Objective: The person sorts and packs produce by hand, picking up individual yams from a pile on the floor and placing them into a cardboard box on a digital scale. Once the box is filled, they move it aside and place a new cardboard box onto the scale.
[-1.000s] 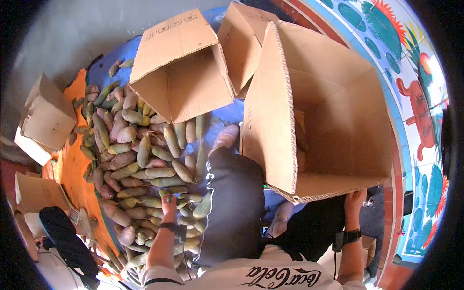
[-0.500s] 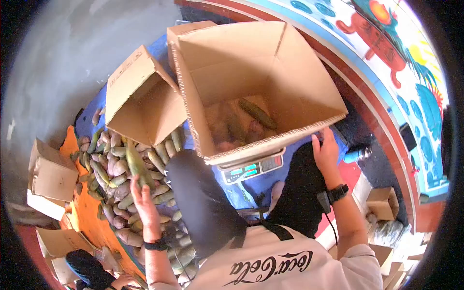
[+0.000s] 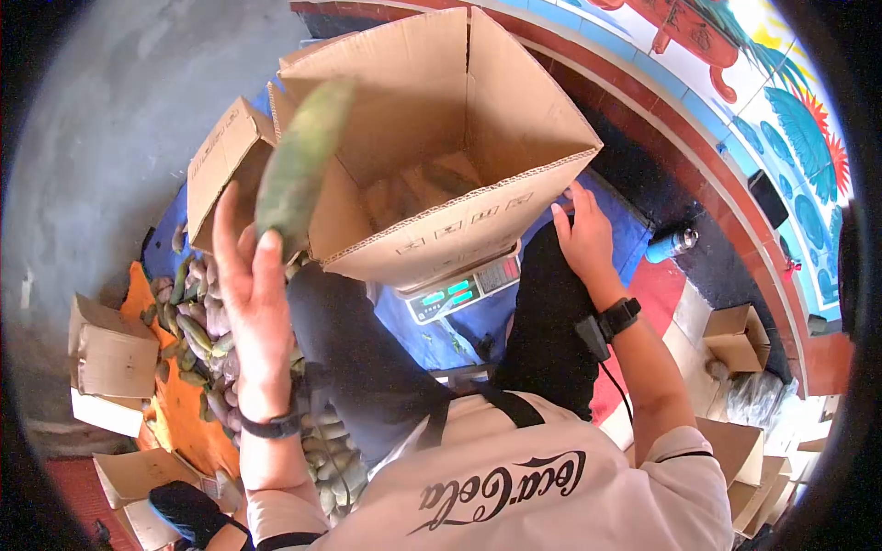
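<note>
Grey concrete floor (image 3: 101, 119) fills the far left of our view, and a brightly painted wall (image 3: 781, 101) with a red base curves round on the right. Between them we sit with dark trousers drawn up.

Our left hand (image 3: 248, 303) is raised in front of us. Its thumb and fingers close on the lower end of a long green oval fruit (image 3: 299, 161), which points upward, blurred, and overlaps the near left edge of the large open brown cardboard box (image 3: 496, 101). That box stands on a grey digital weighing scale (image 3: 459, 289) with green digits, and a few more fruits (image 3: 427, 184) lie on its bottom.

Our right hand (image 3: 581, 234) rests with fingers spread and flat against the box's near right corner, holding nothing. A black wristband (image 3: 620, 317) sits on that wrist.

Behind the raised hand a smaller open cardboard box (image 3: 220, 161) lies tipped on its side. Below it a heap of green and purplish fruit (image 3: 197, 335) is spread over an orange sheet (image 3: 188, 436), well apart from the big box. A blue bottle (image 3: 671, 244) lies near the wall, to the right of our right hand.
</note>
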### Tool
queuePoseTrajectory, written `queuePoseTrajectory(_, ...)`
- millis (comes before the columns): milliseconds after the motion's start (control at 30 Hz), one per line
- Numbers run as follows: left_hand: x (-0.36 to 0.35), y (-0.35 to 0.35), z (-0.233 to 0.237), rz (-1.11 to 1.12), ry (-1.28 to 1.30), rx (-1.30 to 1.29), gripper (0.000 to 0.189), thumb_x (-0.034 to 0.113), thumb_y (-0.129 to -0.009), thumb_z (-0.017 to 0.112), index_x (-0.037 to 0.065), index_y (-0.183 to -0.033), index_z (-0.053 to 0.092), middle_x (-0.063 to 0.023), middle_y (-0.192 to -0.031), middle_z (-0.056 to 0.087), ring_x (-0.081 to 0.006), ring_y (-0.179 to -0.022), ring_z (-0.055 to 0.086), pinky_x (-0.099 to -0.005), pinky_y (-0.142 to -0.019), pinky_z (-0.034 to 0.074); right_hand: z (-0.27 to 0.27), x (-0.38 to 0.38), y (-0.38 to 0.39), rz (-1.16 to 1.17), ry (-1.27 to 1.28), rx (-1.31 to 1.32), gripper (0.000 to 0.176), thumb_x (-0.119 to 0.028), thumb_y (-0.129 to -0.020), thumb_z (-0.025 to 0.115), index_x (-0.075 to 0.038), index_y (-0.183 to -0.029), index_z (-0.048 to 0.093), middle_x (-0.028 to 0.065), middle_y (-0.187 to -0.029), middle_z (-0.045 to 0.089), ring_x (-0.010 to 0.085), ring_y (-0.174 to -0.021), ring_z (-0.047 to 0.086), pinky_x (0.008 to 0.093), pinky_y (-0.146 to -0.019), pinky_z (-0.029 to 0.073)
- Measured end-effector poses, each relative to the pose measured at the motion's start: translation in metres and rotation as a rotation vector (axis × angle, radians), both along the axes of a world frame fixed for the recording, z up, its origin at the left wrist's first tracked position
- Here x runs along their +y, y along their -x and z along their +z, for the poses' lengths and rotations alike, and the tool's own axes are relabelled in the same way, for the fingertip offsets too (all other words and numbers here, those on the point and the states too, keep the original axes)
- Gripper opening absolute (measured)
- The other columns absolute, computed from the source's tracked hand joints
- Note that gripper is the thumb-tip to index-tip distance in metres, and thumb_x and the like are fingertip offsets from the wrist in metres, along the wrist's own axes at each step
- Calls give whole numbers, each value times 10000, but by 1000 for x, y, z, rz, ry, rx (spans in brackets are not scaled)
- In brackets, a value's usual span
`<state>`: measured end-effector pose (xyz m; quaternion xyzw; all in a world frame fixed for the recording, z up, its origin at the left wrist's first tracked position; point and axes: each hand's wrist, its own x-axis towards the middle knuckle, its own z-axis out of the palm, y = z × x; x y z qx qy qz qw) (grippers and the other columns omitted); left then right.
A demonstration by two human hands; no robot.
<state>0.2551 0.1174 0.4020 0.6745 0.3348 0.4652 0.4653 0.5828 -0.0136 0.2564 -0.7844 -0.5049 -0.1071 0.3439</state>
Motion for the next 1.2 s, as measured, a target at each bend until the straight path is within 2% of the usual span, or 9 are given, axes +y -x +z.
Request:
queuePoseTrajectory(267,-20,-8,10,-138,-137,-100,427,222,-924,480,-21,-1271,422,-166,-1271,481,-244,-1156,497,-368,-960,381,1,-3,-2,-2,-25,5,375,-165,-822,600,-24,-1151,488,183,-951,570,373,-835,578,424,-702,485)
queuePoseTrajectory(367,-37,6,20,-374,-242,-206,388,257,-878,498,7,-1174,481,-213,-1151,549,-340,-1105,510,-498,-981,340,-1,-2,-3,3,-31,-6,372,-160,-822,600,-24,-1150,488,179,-946,570,366,-825,581,423,-693,484)
queuePoseTrajectory(533,-41,2,63,-1127,-253,-266,98,181,-859,509,193,-950,544,-103,-852,627,-275,-864,585,-411,-808,424,-1,0,0,14,-32,10,365,-148,-826,601,-17,-1146,485,168,-936,570,336,-791,593,414,-671,486)
queuePoseTrajectory(667,-78,4,107,-1018,-30,-214,76,117,-842,499,155,-828,563,-71,-675,605,-235,-637,586,-390,-680,471,0,1,2,12,-50,11,363,-141,-827,604,-8,-1142,484,158,-928,570,307,-758,601,405,-660,488)
queuePoseTrajectory(733,-91,5,115,-949,177,-248,224,154,-919,528,88,-1122,595,-28,-937,660,-140,-868,617,-372,-811,467,0,0,1,11,-45,-3,362,-140,-827,605,-6,-1140,484,155,-924,569,303,-751,602,403,-655,488)
queuePoseTrajectory(767,-85,-1,88,-914,-163,-435,88,168,-879,586,121,-868,660,33,-856,647,-101,-750,610,-328,-743,466,0,0,1,4,-33,-4,364,-142,-826,606,-4,-1140,484,153,-921,569,302,-750,602,403,-651,488)
queuePoseTrajectory(867,-73,18,122,-1140,77,-98,169,164,-886,573,122,-746,659,44,-841,642,-113,-752,615,-336,-745,467,-1,-1,0,-3,-24,-32,369,-147,-826,608,-2,-1141,481,150,-916,568,299,-748,604,403,-646,489)
queuePoseTrajectory(1133,-76,31,97,-1184,41,-409,233,214,-898,555,100,-714,642,60,-859,640,-104,-750,609,-336,-714,463,-2,0,1,-20,-5,-37,377,-158,-829,608,-8,-1149,479,148,-926,574,296,-757,608,399,-655,492)
queuePoseTrajectory(1200,-94,25,99,-849,87,-417,283,258,-910,539,102,-694,635,67,-817,641,-99,-720,608,-337,-703,464,-1,1,3,-7,-43,-3,380,-163,-833,602,-18,-1161,477,148,-947,579,298,-762,608,401,-668,491)
